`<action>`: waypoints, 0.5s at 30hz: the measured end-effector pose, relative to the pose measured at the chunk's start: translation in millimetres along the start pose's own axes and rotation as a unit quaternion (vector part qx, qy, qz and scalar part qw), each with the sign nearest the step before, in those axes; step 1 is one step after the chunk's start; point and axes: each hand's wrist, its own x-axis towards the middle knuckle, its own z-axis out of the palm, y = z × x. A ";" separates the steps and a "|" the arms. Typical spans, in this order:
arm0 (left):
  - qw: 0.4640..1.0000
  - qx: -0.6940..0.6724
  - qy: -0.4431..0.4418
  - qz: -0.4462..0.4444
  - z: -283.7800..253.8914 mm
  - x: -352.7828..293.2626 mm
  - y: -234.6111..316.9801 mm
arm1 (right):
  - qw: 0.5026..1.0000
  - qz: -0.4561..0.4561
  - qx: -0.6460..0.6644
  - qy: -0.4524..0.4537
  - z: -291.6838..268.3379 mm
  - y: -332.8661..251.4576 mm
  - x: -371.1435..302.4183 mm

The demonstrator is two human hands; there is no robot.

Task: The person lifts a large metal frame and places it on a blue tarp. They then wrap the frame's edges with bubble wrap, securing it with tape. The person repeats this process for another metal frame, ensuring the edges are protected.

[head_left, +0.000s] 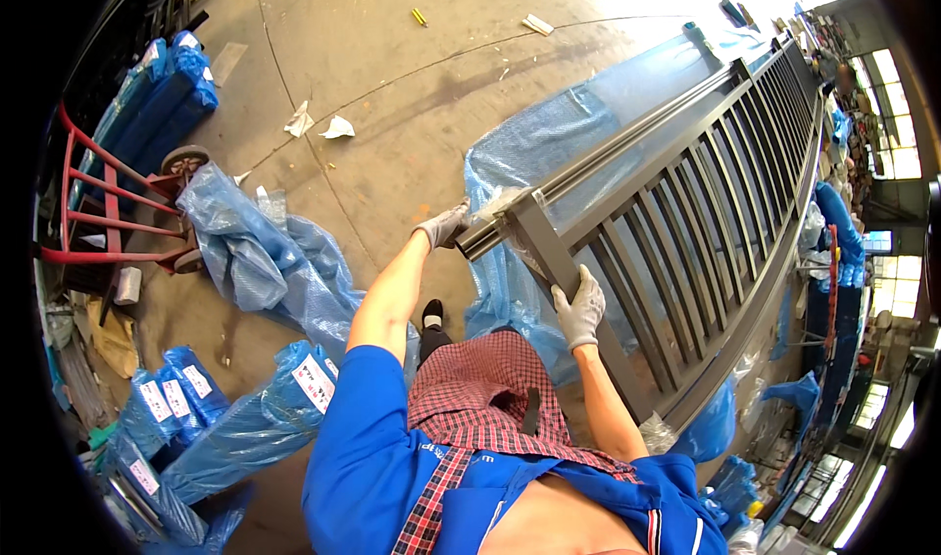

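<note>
A long dark grey metal railing panel (541,241) with many upright bars stretches away from me to the far right. Along its left side lies a dark metal rail (618,151), and clear film is bunched where the two meet at the near end. My left hand (444,226), in a grey glove, is closed around the rail's near end. On the panel's end post my right hand (582,312), gloved too, has its thumb and fingers gripping the metal. Blue bubble wrap (520,158) spreads beneath and beside the panel.
A red hand truck (113,197) stands at the left by loose bubble wrap (245,246). Blue-wrapped bundles (260,413) with white labels lie at the lower left, more wrapped bundles (162,104) at the upper left. Paper scraps (337,126) dot the concrete floor.
</note>
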 end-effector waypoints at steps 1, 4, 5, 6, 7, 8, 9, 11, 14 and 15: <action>0.998 -0.061 -0.014 0.013 9.5 6.3 5.6 | 1.000 0.007 0.003 -0.011 1.0 1.9 0.0; 0.967 -0.241 -0.059 0.061 22.8 15.7 25.9 | 0.999 0.018 0.007 -0.025 2.5 1.3 2.4; 0.947 -0.301 -0.078 0.084 23.0 17.2 34.3 | 0.999 0.026 0.012 -0.029 3.0 -0.2 2.9; 0.922 -0.360 -0.097 0.106 24.4 18.1 40.8 | 1.000 0.018 0.002 -0.022 3.2 -0.8 3.6; 0.905 -0.384 -0.106 0.152 26.9 18.2 45.5 | 1.000 0.018 0.001 -0.025 3.0 -0.4 5.3; 0.886 -0.404 -0.113 0.197 27.9 15.0 51.9 | 0.999 0.020 0.004 -0.027 2.0 -2.6 6.7; 0.865 -0.423 -0.119 0.242 29.7 11.7 57.9 | 0.999 0.021 0.008 -0.030 0.4 -4.2 8.3; 0.902 -0.345 0.034 0.257 33.0 5.5 75.2 | 1.000 0.013 0.001 -0.025 -2.9 -5.8 7.3; 0.880 -0.173 -0.035 0.441 88.1 -75.8 103.1 | 0.998 0.046 -0.001 -0.048 -8.3 1.2 -0.4; 0.864 -0.030 0.025 0.502 94.1 -84.9 103.4 | 0.998 0.037 0.005 -0.053 -7.5 -3.4 11.9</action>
